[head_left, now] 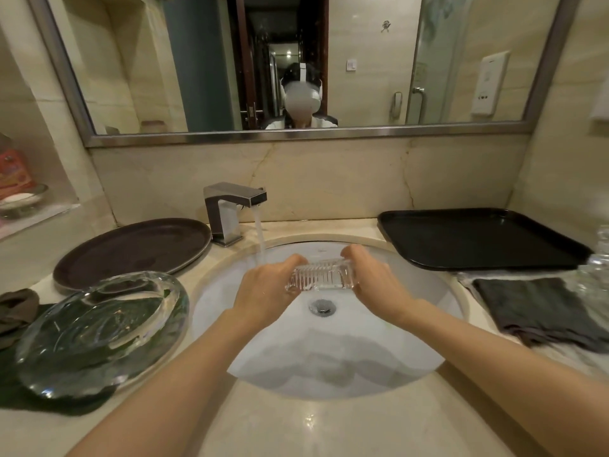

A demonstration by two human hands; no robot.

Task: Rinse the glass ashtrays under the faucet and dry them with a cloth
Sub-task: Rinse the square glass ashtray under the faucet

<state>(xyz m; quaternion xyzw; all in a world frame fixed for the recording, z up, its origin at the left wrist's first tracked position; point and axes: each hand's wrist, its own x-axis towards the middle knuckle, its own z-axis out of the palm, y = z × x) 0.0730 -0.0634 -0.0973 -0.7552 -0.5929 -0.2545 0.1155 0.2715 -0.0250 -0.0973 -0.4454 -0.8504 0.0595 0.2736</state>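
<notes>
A ribbed clear glass ashtray (321,275) is held over the white sink (412,258), tilted on edge. My left hand (268,286) grips its left end and my right hand (370,275) grips its right end. The faucet (230,209) runs; its stream falls just left of the ashtray, behind my left hand. A large oval glass ashtray (99,331) rests on a dark green cloth (52,404) on the left counter. A grey cloth (543,308) lies folded on the right counter.
A round dark tray (131,252) sits left of the faucet, and a black rectangular tray (478,239) sits at the back right. Clear glassware (596,268) stands at the right edge. A brown rag (16,308) lies far left. A mirror hangs above.
</notes>
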